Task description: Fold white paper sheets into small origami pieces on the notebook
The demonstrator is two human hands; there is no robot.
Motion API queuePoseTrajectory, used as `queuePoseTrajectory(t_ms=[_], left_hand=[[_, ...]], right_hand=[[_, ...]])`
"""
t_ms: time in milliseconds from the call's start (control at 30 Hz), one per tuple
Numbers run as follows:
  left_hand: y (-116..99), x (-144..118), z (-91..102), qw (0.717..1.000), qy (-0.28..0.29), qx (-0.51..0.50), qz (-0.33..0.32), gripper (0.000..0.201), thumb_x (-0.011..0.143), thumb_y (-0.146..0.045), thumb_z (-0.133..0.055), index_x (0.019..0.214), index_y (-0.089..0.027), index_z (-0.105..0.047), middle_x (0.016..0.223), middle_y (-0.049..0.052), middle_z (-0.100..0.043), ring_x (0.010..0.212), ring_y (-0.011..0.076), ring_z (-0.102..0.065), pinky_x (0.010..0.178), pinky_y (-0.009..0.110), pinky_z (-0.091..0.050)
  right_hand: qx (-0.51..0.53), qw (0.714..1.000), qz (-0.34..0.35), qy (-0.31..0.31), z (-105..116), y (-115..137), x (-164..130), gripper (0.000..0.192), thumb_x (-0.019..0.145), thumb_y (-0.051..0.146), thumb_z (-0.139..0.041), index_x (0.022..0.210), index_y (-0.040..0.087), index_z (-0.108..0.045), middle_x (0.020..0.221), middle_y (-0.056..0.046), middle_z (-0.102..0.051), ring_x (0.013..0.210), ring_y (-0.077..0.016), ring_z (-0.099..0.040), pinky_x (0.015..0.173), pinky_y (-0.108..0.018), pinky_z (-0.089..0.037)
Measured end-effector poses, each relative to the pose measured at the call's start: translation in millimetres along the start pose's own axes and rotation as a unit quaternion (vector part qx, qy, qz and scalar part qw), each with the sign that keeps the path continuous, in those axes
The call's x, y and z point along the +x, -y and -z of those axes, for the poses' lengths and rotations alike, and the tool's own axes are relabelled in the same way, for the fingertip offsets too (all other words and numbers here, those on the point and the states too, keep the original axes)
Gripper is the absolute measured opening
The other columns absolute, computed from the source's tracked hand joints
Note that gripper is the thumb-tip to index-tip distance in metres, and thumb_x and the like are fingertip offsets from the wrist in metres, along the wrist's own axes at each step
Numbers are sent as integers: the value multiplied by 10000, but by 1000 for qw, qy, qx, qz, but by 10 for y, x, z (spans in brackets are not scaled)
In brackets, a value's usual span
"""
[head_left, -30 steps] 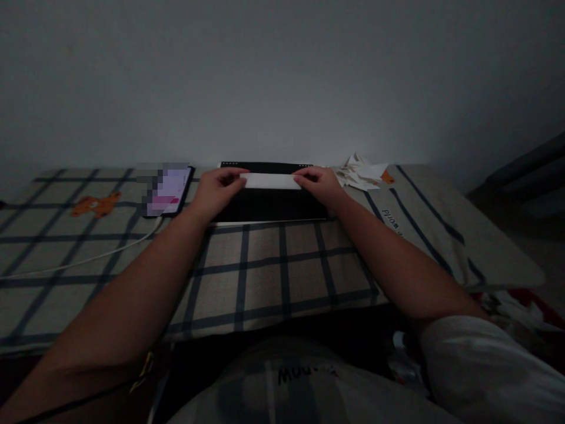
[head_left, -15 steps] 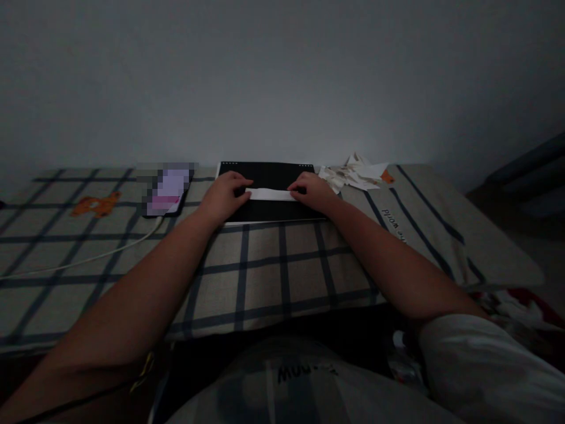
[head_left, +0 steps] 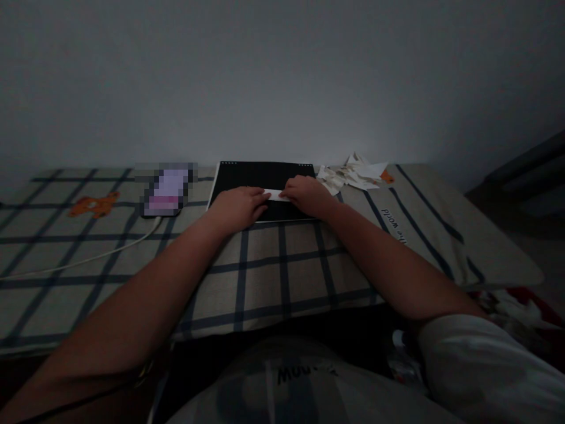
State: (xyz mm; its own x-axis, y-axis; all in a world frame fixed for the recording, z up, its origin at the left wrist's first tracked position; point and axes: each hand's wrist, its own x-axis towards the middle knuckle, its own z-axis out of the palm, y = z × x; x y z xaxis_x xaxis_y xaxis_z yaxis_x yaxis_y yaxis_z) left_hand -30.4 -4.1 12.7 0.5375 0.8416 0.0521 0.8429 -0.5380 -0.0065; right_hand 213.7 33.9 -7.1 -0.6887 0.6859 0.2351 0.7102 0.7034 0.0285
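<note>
The words "the world" can be read on the cloth-covered desk (head_left: 265,282), toward its right edge, turned nearly upside down. The dark letters on the garment (head_left: 304,373) I cannot read surely. A white strip (head_left: 273,194) lies over the black sheet (head_left: 265,174), nearer its front edge, between the two hands. The left hand (head_left: 239,208) is half open, fingers extended onto the strip's left end. The right hand (head_left: 310,194) is curled, its fingertips at the right end; a firm pinch I cannot tell.

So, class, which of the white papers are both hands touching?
The flat strip over the black pad, between left hand and right hand; the crumpled scraps lie further right.
</note>
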Motion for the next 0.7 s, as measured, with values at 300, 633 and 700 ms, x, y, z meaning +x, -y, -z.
queuePoseTrajectory(t_ms=[300,633,700], left_hand=[[-39,-26,-106,999,35,8,7,729,1130,-556,-461,1756,-198,-350,1814,147,-333,1714,365,-240,1382,647,-85],[-17,3,-117,997,57,-30,31,755,1122,-644,-417,1771,-272,-318,1828,122,-311,1715,374,-233,1371,674,-85],[-30,3,-97,997,63,-31,36,764,1123,-644,-410,1771,-249,-319,1826,129,-309,1710,376,-248,1372,676,-79]], right_hand=[[-39,998,36,16,16,113,-6,433,1105,176,-492,1453,246,-741,1248,-157,-726,1032,-271,-559,800,-368,-372],[-33,998,29,34,158,160,-56,387,1076,280,-543,1319,149,-815,1264,-193,-728,1120,-325,-590,823,-414,-399],[-18,999,24,31,159,122,-65,386,1084,304,-536,1258,130,-833,1248,-190,-740,1109,-317,-602,832,-415,-410]])
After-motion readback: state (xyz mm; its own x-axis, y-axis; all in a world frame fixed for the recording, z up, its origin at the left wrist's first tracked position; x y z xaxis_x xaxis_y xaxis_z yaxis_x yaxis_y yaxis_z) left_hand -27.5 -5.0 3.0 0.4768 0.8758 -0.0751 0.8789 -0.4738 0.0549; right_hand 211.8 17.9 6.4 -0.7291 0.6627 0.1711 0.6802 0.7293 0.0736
